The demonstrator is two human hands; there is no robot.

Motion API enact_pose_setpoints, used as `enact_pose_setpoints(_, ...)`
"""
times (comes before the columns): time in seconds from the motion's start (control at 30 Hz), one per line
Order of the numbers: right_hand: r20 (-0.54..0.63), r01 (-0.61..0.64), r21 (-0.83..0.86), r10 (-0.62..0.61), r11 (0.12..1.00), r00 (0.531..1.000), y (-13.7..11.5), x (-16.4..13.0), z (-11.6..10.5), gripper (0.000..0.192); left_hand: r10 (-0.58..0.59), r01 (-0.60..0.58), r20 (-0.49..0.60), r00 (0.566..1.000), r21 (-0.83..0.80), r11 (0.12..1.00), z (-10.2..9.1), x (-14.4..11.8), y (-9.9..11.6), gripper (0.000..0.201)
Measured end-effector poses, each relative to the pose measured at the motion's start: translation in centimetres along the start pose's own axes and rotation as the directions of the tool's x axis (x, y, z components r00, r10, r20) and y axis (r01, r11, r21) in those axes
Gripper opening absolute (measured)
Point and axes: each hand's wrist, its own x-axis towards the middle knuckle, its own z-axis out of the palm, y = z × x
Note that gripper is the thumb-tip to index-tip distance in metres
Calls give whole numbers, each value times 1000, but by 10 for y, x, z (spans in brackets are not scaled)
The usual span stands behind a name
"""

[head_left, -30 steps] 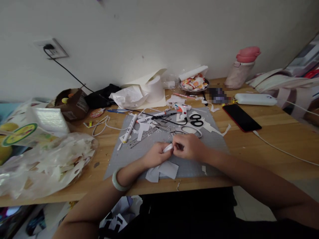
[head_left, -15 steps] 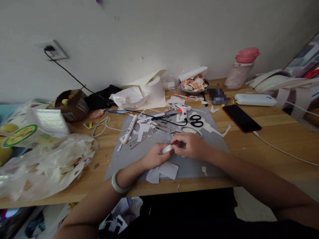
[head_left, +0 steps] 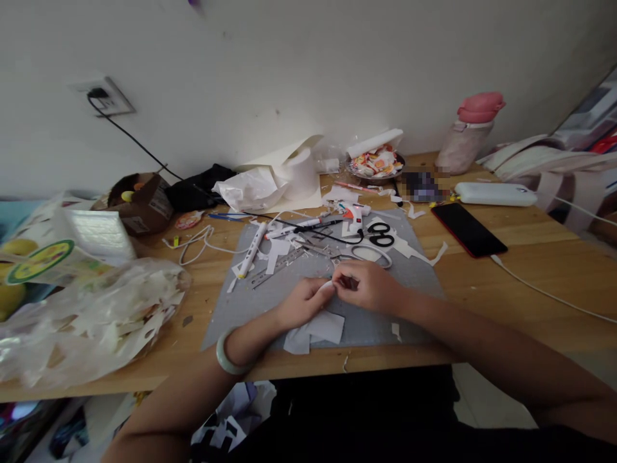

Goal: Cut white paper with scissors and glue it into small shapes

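Over the grey cutting mat [head_left: 231,321], my left hand [head_left: 303,302] is closed on a small white piece [head_left: 327,285], which looks like paper. My right hand [head_left: 364,285] meets it, thumb and fingers pinched at the piece's right end. Most of the piece is hidden by my fingers. Below my left hand lie white paper scraps [head_left: 328,326]. Just beyond my hands are black-handled scissors [head_left: 380,240], a white glue gun [head_left: 355,220], a metal ruler [head_left: 270,273] and a white pen-like tool with a cord [head_left: 252,251].
A clear plastic bag of scraps [head_left: 106,321] covers the table's left side. At the right lie a phone [head_left: 468,229] and a white power bank [head_left: 495,193]. Along the wall stand a pink bottle [head_left: 467,135], a bowl of wrapped sweets [head_left: 376,164] and a cardboard box [head_left: 144,206].
Less of the white piece shows now, as my left thumb lies further over it. My right hand stays pinched at its end, nearly in place. Everything else rests as before.
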Motion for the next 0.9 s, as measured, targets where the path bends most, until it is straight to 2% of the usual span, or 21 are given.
enact_pose_setpoints(0.2,-8,-28,-119,28,992,1000,2,-1,2,5,45,-45,-7,999,-67,997,2,1,0,41)
enact_pose_setpoints(0.37,-12,-60,-167,59,984,998,3,1,0,5,20,-21,-23,1000,-67,998,2,3,2,40)
enact_pose_setpoints(0.47,-55,-100,-230,90,968,994,8,4,-6,6,23,-24,-27,999,-52,998,0,0,2,41)
enact_pose_setpoints(0.53,-104,-170,-243,149,955,983,13,5,-11,6,40,-40,-22,999,-39,998,-1,-3,2,42)
enact_pose_setpoints(0.67,-110,-244,-64,237,968,965,18,8,-15,11,65,-66,-20,998,-37,997,-2,-6,2,44)
enact_pose_setpoints(0.8,-78,-175,93,182,980,980,11,8,-10,16,77,-78,-13,997,-91,993,-1,-4,-2,45)
enact_pose_setpoints(0.9,-51,-178,182,190,967,980,6,6,-5,12,81,-83,-30,996,-85,993,-1,-3,-3,45)
